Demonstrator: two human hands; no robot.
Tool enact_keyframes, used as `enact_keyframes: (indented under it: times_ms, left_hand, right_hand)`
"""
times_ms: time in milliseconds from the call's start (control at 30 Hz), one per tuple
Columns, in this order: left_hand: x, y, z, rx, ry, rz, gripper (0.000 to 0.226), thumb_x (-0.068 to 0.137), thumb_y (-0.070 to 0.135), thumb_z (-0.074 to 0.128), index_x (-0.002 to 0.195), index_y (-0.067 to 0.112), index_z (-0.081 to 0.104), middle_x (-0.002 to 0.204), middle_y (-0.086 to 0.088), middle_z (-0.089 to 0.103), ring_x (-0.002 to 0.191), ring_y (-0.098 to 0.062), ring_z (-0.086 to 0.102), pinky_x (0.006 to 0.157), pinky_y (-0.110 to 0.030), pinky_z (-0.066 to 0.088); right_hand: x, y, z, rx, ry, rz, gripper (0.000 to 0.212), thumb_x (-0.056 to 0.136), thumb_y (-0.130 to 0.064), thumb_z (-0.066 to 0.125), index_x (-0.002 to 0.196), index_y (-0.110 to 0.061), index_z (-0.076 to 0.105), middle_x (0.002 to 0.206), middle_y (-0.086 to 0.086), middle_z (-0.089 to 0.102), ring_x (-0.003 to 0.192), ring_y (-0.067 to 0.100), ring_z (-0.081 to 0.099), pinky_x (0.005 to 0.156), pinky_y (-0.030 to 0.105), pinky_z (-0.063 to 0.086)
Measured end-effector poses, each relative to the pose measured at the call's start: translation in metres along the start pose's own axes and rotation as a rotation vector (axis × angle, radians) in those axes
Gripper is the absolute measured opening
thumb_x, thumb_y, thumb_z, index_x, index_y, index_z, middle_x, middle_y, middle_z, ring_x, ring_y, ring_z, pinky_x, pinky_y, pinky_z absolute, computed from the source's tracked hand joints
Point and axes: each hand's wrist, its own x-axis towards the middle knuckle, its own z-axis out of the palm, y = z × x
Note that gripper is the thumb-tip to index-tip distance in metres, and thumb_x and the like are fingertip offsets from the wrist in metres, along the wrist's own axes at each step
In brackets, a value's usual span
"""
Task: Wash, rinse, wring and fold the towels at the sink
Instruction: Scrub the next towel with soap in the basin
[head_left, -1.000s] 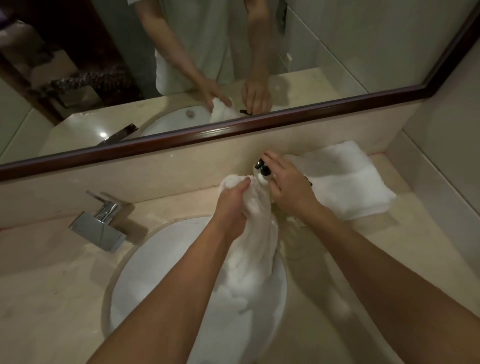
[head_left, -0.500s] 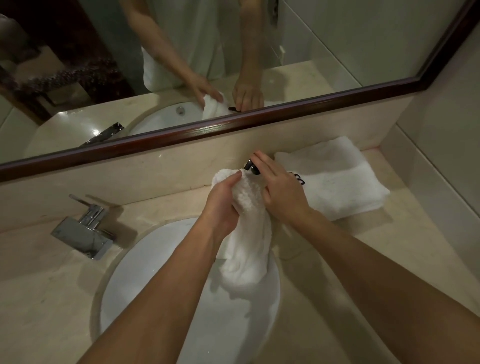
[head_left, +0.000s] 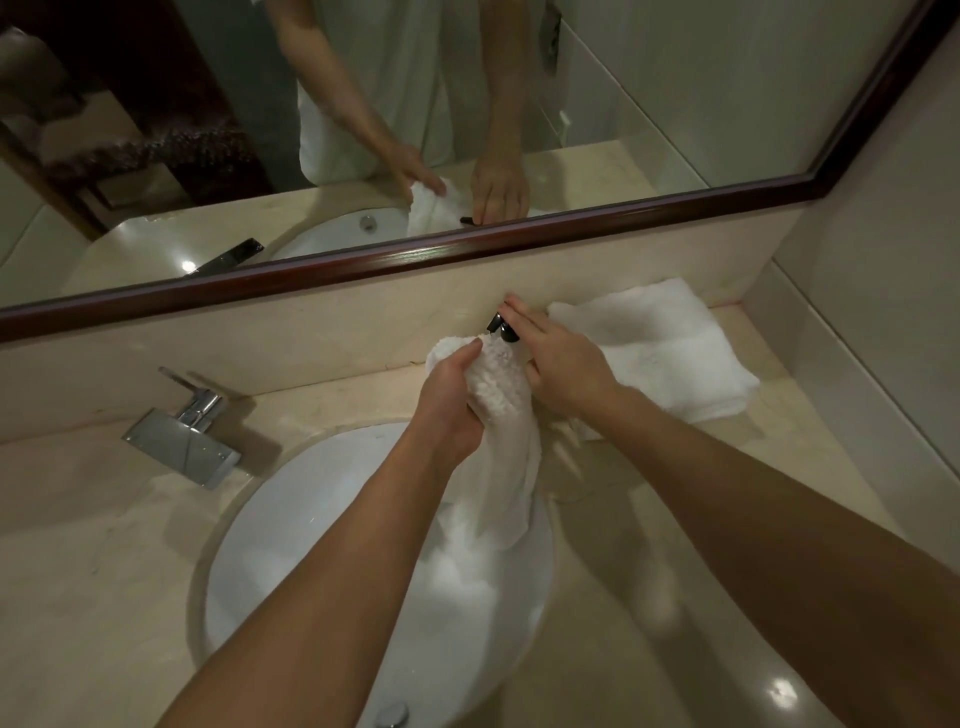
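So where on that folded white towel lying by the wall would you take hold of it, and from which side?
Probably the near-right corner of the folded towel, coming from the right front. It lies flat on the counter with that stacked edge facing out and uncovered. Its left end sits behind the right hand on the pump dispenser, and the back edge meets the wall.

We see a beige stone counter with a white sink set into it, a chrome tap at its back edge, and a folded white towel in its back right corner.
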Motion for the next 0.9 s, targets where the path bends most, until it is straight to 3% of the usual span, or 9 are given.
enact_keyframes:
  times_ms: [167, 367, 500, 567, 633, 700, 767, 833, 900]
  left_hand:
    - [0.003, 0.01, 0.008, -0.046, -0.016, -0.057, 0.044, 0.097, 0.026, 0.054, 0.133, 0.0, 0.057, 0.14, -0.016, 0.055, 0.13, -0.028, 0.053, 0.112, -0.039, 0.04]
    - [-0.013, 0.013, -0.003, -0.067, -0.059, -0.086, 0.037, 0.102, 0.028, 0.047, 0.125, 0.001, 0.058, 0.126, -0.009, 0.062, 0.116, -0.019, 0.061, 0.11, -0.032, 0.041]
    - [-0.05, 0.011, -0.022, -0.124, -0.077, -0.056, 0.029, 0.102, 0.03, 0.046, 0.114, 0.006, 0.059, 0.105, -0.009, 0.064, 0.098, -0.02, 0.063, 0.098, -0.035, 0.047]
    - [-0.074, 0.008, -0.039, -0.191, -0.078, -0.056, 0.043, 0.104, 0.033, 0.042, 0.125, -0.001, 0.057, 0.118, -0.017, 0.064, 0.113, -0.024, 0.062, 0.099, -0.032, 0.047]
    - [-0.097, 0.004, -0.056, -0.222, -0.082, -0.053, 0.05, 0.103, 0.036, 0.04, 0.127, -0.006, 0.055, 0.12, -0.022, 0.064, 0.119, -0.028, 0.059, 0.094, -0.035, 0.049]
    - [-0.124, 0.002, -0.07, -0.253, -0.086, -0.068, 0.044, 0.101, 0.038, 0.044, 0.112, -0.001, 0.06, 0.1, -0.015, 0.071, 0.105, -0.026, 0.065, 0.086, -0.036, 0.052]
    - [-0.147, 0.001, -0.087, -0.319, -0.088, -0.076, 0.037, 0.088, 0.039, 0.064, 0.099, 0.005, 0.058, 0.089, -0.009, 0.07, 0.104, -0.022, 0.063, 0.097, -0.036, 0.049]
    - [-0.166, -0.001, -0.109, -0.294, -0.042, -0.065, 0.047, 0.083, 0.041, 0.065, 0.105, 0.0, 0.059, 0.101, -0.017, 0.066, 0.117, -0.028, 0.059, 0.107, -0.04, 0.042]
    - [-0.178, -0.007, -0.137, -0.22, 0.056, -0.046, 0.045, 0.098, 0.038, 0.048, 0.108, -0.003, 0.062, 0.1, -0.019, 0.07, 0.103, -0.027, 0.068, 0.091, -0.039, 0.049]
  right_hand:
    - [0.0, -0.011, 0.003, -0.052, -0.022, 0.02, 0.066, 0.1, -0.011, 0.04, 0.16, -0.025, 0.015, 0.166, -0.017, 0.003, 0.114, 0.025, 0.057, 0.071, 0.031, 0.038]
    - [0.0, -0.001, -0.003, -0.195, -0.023, 0.049, 0.077, 0.094, -0.007, 0.049, 0.159, -0.028, 0.014, 0.167, -0.015, 0.003, 0.12, 0.024, 0.054, 0.079, 0.037, 0.053]
    - [-0.04, -0.018, 0.008, -0.163, 0.314, 0.2, 0.053, 0.093, -0.012, 0.051, 0.145, -0.017, 0.045, 0.151, 0.004, 0.045, 0.108, 0.03, 0.055, 0.075, 0.042, 0.053]
    - [-0.076, -0.045, 0.041, 0.171, 0.392, 0.477, 0.023, 0.094, -0.022, 0.05, 0.106, -0.009, 0.064, 0.107, 0.012, 0.067, 0.093, 0.034, 0.06, 0.073, 0.041, 0.047]
    - [-0.113, -0.084, 0.082, 0.79, 0.415, 0.898, 0.04, 0.086, -0.046, 0.052, 0.079, -0.008, 0.064, 0.08, 0.013, 0.069, 0.083, 0.036, 0.064, 0.072, 0.041, 0.048]
    - [-0.142, -0.121, 0.116, 1.58, 0.328, 1.308, 0.057, 0.084, -0.059, 0.06, 0.094, -0.004, 0.067, 0.094, 0.018, 0.072, 0.093, 0.036, 0.067, 0.083, 0.046, 0.054]
    - [-0.162, -0.149, 0.143, 2.055, 0.216, 1.543, 0.076, 0.082, -0.062, 0.068, 0.118, 0.004, 0.054, 0.12, 0.025, 0.06, 0.111, 0.043, 0.059, 0.087, 0.054, 0.054]
    - [-0.174, -0.17, 0.162, 2.221, 0.159, 1.525, 0.082, 0.079, -0.059, 0.073, 0.129, 0.001, 0.048, 0.129, 0.026, 0.056, 0.115, 0.046, 0.057, 0.083, 0.055, 0.055]
    - [-0.177, -0.181, 0.174, 2.27, 0.204, 1.369, 0.071, 0.083, -0.042, 0.072, 0.135, 0.002, 0.055, 0.123, 0.023, 0.066, 0.113, 0.04, 0.063, 0.093, 0.05, 0.055]
